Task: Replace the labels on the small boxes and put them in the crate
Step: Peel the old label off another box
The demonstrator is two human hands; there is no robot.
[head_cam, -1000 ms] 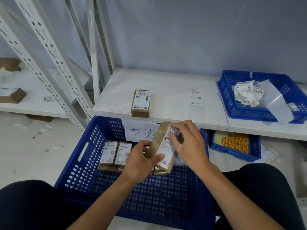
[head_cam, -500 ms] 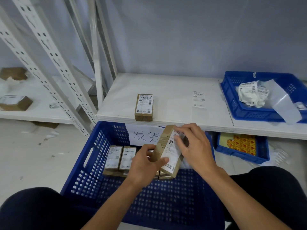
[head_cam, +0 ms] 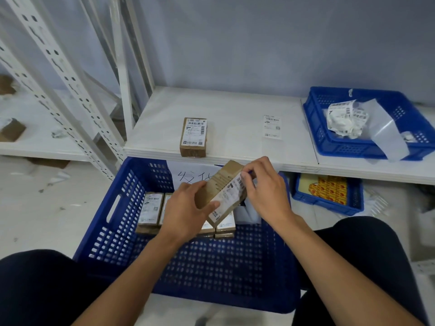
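Observation:
Over the big blue crate (head_cam: 117, 231) I hold a small brown box (head_cam: 219, 184), tilted, its white label (head_cam: 229, 196) facing me. My left hand (head_cam: 186, 210) grips the box from the left and below, thumb on the label's lower end. My right hand (head_cam: 263, 191) pinches the label's upper corner at the top of the box. Several labelled boxes (head_cam: 150, 210) lie flat in a row inside the crate, partly hidden by my hands. Another labelled box (head_cam: 193, 136) lies on the white shelf (head_cam: 235, 128). A loose label (head_cam: 272, 126) lies to its right.
A smaller blue crate (head_cam: 329, 147) on the shelf's right holds crumpled old labels (head_cam: 346, 118) and backing paper. Below the shelf a blue bin (head_cam: 329, 205) holds yellow-red packets. Perforated white rack posts (head_cam: 70, 90) rise at left. My dark-clad knees flank the big crate.
The camera view has shifted slightly. My right fingers have worked along the label's top corner while my left hand keeps the box in about the same place.

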